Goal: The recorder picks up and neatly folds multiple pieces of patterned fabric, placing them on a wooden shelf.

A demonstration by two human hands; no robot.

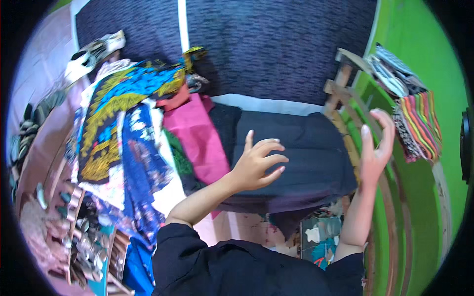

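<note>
My left hand (260, 164) has its fingers spread and holds nothing. It is over the left part of a dark grey cloth (296, 138) that lies flat in front of me; whether it touches the cloth I cannot tell. Raised at the cloth's right side is my right hand (377, 148), thumb and fingers apart, nothing in it. A bright pink cloth (197, 140) lies just left of the dark cloth. Next to it is a heap of clothes, topped by a black, blue and yellow patterned cloth (116, 108).
Striped folded fabric (419, 126) hangs on a wooden frame along the green wall (439, 59) at right. A rack with several small items (89, 246) stands lower left. Below the dark cloth is a box of odds and ends (318, 237). A dark patterned curtain (276, 49) hangs behind.
</note>
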